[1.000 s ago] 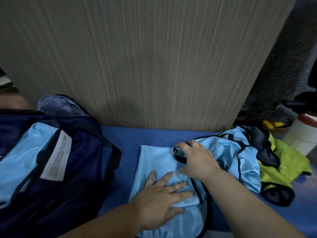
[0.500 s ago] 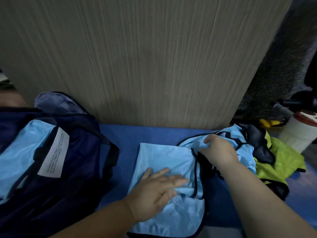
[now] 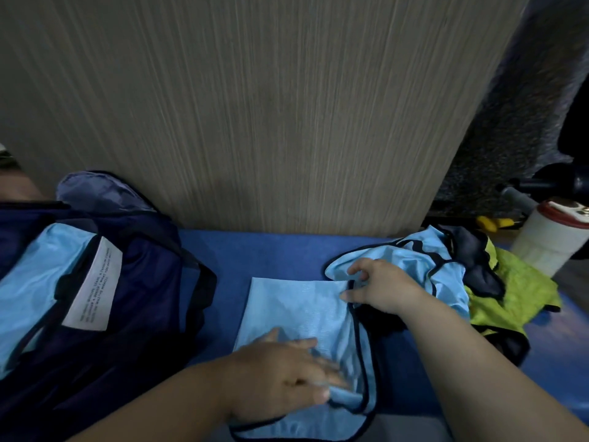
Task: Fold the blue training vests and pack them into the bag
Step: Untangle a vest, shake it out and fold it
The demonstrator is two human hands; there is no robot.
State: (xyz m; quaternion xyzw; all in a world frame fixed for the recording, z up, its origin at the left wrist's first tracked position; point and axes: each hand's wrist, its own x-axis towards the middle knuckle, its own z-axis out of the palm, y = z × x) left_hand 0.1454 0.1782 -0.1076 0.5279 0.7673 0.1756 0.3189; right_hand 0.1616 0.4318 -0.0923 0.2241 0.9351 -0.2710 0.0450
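One packed vest [image 3: 35, 282] is in the bag [image 3: 143, 282]; the left hand [image 3: 280, 378] pinches a half-folded vest [image 3: 296, 307], the right hand [image 3: 382, 291] has an unclear hold, a pile [image 3: 414, 266] waits.

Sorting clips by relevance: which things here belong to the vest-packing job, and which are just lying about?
Job: half-folded vest, loose blue vests, navy bag, packed vest inside it, left hand, right hand.

Lying about: yellow-green garment, dark garment, white container, yellow tool.
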